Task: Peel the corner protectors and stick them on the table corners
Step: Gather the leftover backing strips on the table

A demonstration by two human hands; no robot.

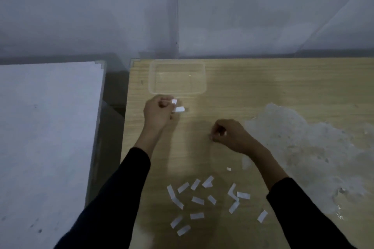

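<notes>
Far left lies a white surface [46, 137], bare apart from a few dark marks. A narrow dark gap [113, 95] separates it from the wooden surface [273, 87] where the work is going on. A pale grey wall [202, 10] rises behind both.

Near the far-left corner of the wooden surface sits a clear plastic container [177, 77], shallow and rectangular. Just in front of it the left hand [157, 112] hovers. Its grip is clenched round a corner protector [178, 107], pinched at the fingertips, with two white patches showing on the side toward the right hand. The protector is held just off the container's near edge, apart from it.

To the right and nearer the person, the right hand [230, 135] is low over the wood, fingers curled inward. A pale speck shows among them, but I cannot tell whether this grip holds anything.

Between the two dark sleeves [129, 178], close to the near edge, loose white strips [197, 200] are scattered flat on the wood, some overlapping. A small white scrap [228, 168] lies apart from them, just beside the right forearm.

Further right, crumpled clear plastic [303, 147] spreads across the wood to the frame edge, its near-left edge hidden under the right forearm.
</notes>
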